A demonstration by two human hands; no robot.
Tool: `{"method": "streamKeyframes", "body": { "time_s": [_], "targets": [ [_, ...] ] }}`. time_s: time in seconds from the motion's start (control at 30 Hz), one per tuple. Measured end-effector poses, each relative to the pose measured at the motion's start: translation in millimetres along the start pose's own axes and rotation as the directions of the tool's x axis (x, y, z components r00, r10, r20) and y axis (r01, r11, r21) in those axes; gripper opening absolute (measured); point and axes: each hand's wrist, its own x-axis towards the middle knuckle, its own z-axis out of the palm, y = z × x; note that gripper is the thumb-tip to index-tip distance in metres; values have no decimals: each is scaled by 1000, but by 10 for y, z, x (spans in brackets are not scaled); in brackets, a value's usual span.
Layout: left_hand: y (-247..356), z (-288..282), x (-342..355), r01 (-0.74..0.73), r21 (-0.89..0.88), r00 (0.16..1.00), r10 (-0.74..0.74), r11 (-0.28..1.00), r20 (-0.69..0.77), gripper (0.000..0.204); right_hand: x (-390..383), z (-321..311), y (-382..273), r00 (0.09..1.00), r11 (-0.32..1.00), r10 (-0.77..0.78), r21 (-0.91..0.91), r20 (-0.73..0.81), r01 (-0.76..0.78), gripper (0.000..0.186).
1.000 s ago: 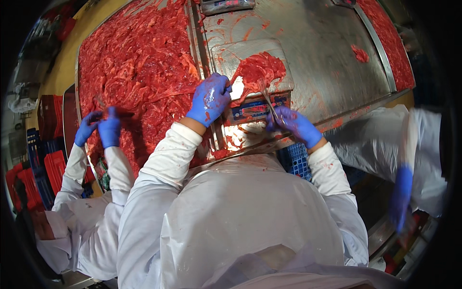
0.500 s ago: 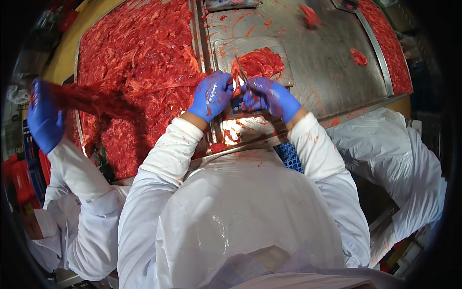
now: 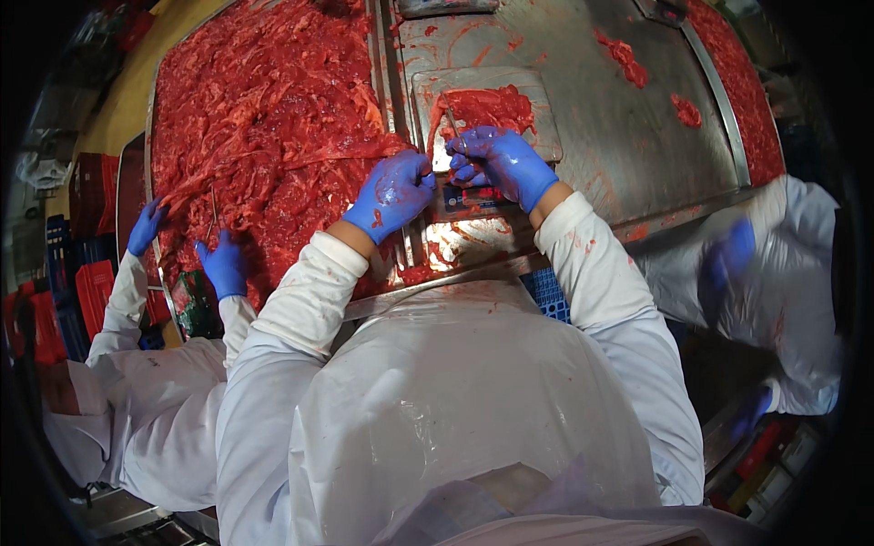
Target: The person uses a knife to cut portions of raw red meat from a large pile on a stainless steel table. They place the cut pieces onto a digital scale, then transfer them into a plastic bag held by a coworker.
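Observation:
My left hand (image 3: 390, 194), in a blue glove smeared red, is closed at the left edge of the digital scale (image 3: 543, 127), beside a strip of red meat; its fingertips are partly hidden. My right hand (image 3: 503, 166), also gloved, is closed on a slim metal cutting tool (image 3: 453, 122), either scissors or a knife, held upright over the scale. A pile of meat (image 3: 496, 107) lies on the scale's plate. To the left, a large tray of raw meat (image 3: 264, 100) reaches my left hand.
A steel worktop (image 3: 628, 136) holds two loose meat pieces (image 3: 622, 59) (image 3: 687, 109). Another meat tray (image 3: 733, 86) is at the far right. Co-workers' gloved hands (image 3: 221, 264) (image 3: 728, 255) show on both sides. A blue crate (image 3: 551, 296) sits below the worktop; red crates (image 3: 96, 300) stand left.
My right hand has risen up and leftward with the tool. My left hand shifted slightly. Another meat piece has landed on the upper worktop. Both co-workers' hands have moved.

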Motion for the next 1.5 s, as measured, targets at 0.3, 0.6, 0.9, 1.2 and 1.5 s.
{"method": "streamKeyframes", "body": {
  "time_s": [0.3, 0.6, 0.9, 1.2, 1.5],
  "targets": [
    [-583, -68, -574, 68, 242, 620, -231, 968, 750, 19, -55, -166, 82, 1000, 994, 18, -109, -24, -21, 26],
    [-1107, -583, -593, 289, 324, 954, -298, 901, -23, 26, -489, -238, 684, 967, 939, 155, -336, 203, -80, 25],
    [-992, -882, -493, 466, 150, 870, -421, 872, -256, 23, -1259, -900, 586, 995, 912, -81, -397, 65, 100, 34],
    [277, 10, 375, -39, 184, 997, 51, 982, -60, 19, -655, -367, 316, 991, 978, -133, -160, 3, 132, 27],
    [155, 76, 385, 42, 135, 997, -32, 990, -72, 25, -775, -496, 473, 992, 995, -13, -101, 122, 25, 35]
  ]
}}
